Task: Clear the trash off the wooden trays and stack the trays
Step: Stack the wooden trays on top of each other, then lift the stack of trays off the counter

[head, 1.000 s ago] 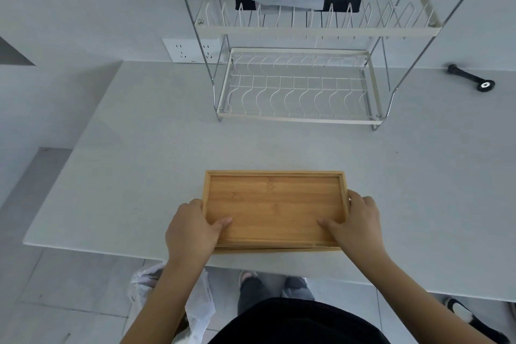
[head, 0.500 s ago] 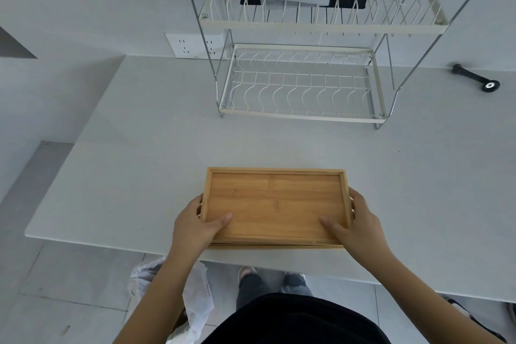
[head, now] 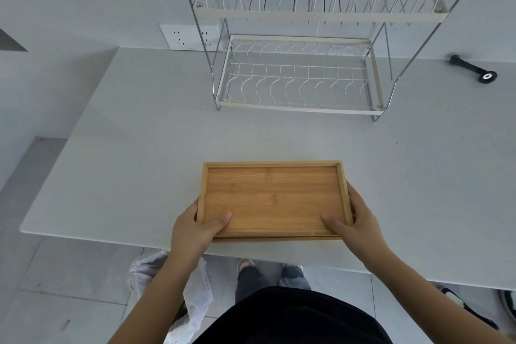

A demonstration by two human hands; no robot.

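Trays look stacked—top wooden tray (head: 272, 198) bare of trash, left hand (head: 192, 229) and right hand (head: 353, 222) clamped on its ends; task nearly done.

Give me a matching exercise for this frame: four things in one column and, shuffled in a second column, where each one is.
Things:
1. wooden tray
2. dish rack
3. black tool
4. white plastic bag

Places:
A. on the floor below the table's near edge, by the person's left arm
B. at the back of the table, against the wall, cloths hanging on its upper tier
C. near the front edge of the table, held at both ends by the left hand and the right hand
D. lying alone at the far right of the table

Pairs: 1-C, 2-B, 3-D, 4-A
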